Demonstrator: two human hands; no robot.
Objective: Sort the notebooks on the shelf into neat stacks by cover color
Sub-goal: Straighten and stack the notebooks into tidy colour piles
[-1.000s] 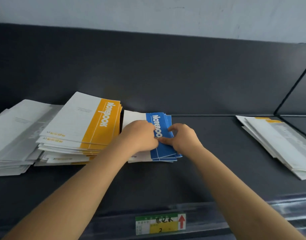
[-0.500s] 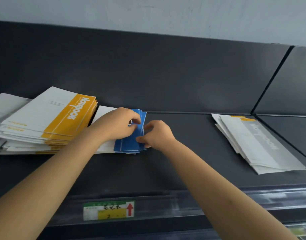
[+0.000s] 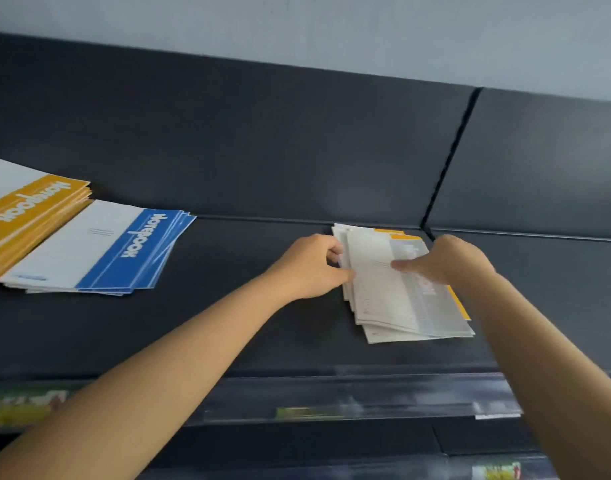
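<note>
The mixed pile (image 3: 401,292) of grey and yellow notebooks lies between my hands, its long axis running away from me. My left hand (image 3: 311,268) pinches its left edge, and my right hand (image 3: 449,259) rests flat on top, fingers loosely spread.

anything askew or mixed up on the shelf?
Yes. The pile under both hands is fanned and crooked, with yellow covers peeking out beneath a grey-banded top notebook, so colors look mixed. The blue stack is slightly fanned at its right edge.
</note>
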